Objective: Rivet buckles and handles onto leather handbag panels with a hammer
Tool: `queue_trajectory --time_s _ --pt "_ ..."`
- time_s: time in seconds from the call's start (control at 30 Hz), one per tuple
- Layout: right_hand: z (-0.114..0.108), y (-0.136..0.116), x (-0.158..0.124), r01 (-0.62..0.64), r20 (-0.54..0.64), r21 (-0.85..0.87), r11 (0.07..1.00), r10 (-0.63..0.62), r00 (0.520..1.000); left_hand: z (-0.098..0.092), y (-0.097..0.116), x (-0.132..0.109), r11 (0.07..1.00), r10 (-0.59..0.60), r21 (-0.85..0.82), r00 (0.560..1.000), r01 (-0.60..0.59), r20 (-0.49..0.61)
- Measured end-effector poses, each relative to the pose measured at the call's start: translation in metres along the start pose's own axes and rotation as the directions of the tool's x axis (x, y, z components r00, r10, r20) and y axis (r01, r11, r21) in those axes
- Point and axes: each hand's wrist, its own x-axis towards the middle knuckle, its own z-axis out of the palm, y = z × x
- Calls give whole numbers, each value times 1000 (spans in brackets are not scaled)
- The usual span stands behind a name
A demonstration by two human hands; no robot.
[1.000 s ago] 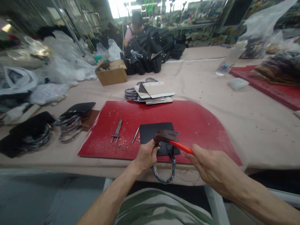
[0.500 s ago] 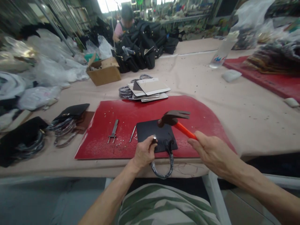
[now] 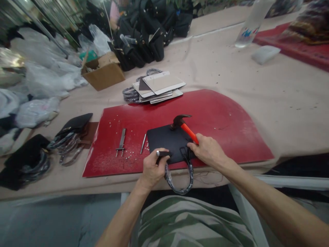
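Note:
My left hand (image 3: 152,168) pinches a short dark punch with a shiny metal end (image 3: 162,154), tilted almost flat above the near left part of a black leather panel (image 3: 159,138). My right hand (image 3: 210,151) is closed round the orange handle of a claw hammer (image 3: 189,133). The hammer's dark head is over the panel's far part; whether it touches cannot be made out. A plastic-wrapped bag handle (image 3: 179,191) is joined to the panel and loops over the table's near edge. Beneath the panel lies a red board (image 3: 218,113).
Left on the board are a metal two-pronged tool (image 3: 121,141), a thin metal rod (image 3: 143,143) and small pale bits. Behind it lie stacked pale panels (image 3: 164,83), a cardboard box (image 3: 105,73) and black bags (image 3: 144,44). A plastic bottle (image 3: 248,31) stands far right.
The punch has gone from roughly upright to tilted over, its shiny end pointing left. My right hand and the hammer have come lower and closer to the panel. The view has tipped downward.

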Motion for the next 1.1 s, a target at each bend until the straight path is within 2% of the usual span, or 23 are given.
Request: queue_trajectory --time_s 0.07,0.2,0.23,0.33,0.4,0.53,0.97,1.1 --pt "-1 0 0 -13 7 -18 1000 13 1000 0 -2 -3 1000 13 5 999 -13 -33" --pt "-1 -1 0 -30 16 -35 999 30 999 1 -2 -6 995 96 -20 995 -96 -6" --pt "-1 -2 -1 -28 17 -39 999 29 999 1 -2 -6 998 59 -24 998 -59 -14" --pt "-3 -3 -3 -15 24 -42 999 16 1000 2 1 -3 988 -147 -51 986 144 -75" --pt "-4 -4 -4 -14 26 -40 999 15 1000 3 2 -1 980 -191 -67 980 186 -61" --pt "-6 -5 -4 -15 32 -40 999 17 999 7 3 4 992 -123 -33 992 123 1" --pt "-6 -5 -6 11 41 -58 998 -9 999 11 5 7 997 -14 75 1000 13 3" --pt "-6 -4 -7 17 37 -54 998 -15 999 15 7 8 988 42 147 998 -49 50"
